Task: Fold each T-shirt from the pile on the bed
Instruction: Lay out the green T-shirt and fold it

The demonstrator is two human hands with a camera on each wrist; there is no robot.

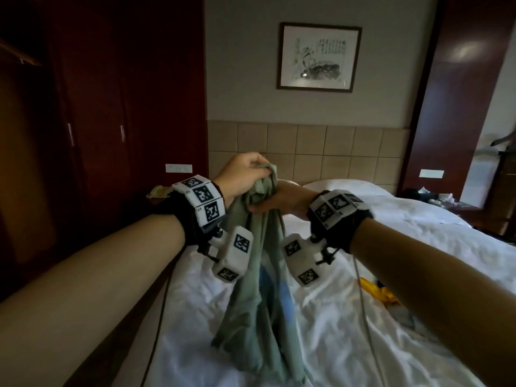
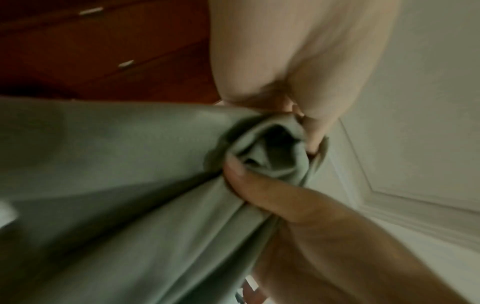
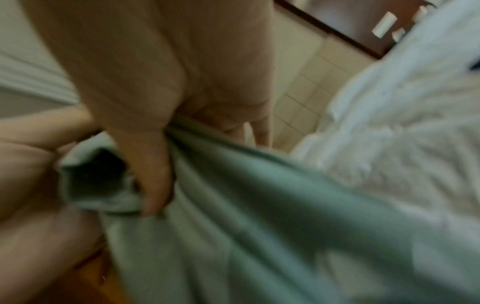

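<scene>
Holding the bunched green T-shirt above the bed, left hand and right hand both gripped its top, so folding looked barely started, with a yellow garment waiting near the bed's right edge.

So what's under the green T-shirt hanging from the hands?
The green T-shirt, gripped by the left hand and right hand, drapes onto the white bed sheet. Whatever lies beneath its lower folds is covered.

Both hands grip green T-shirt above bed.
</scene>
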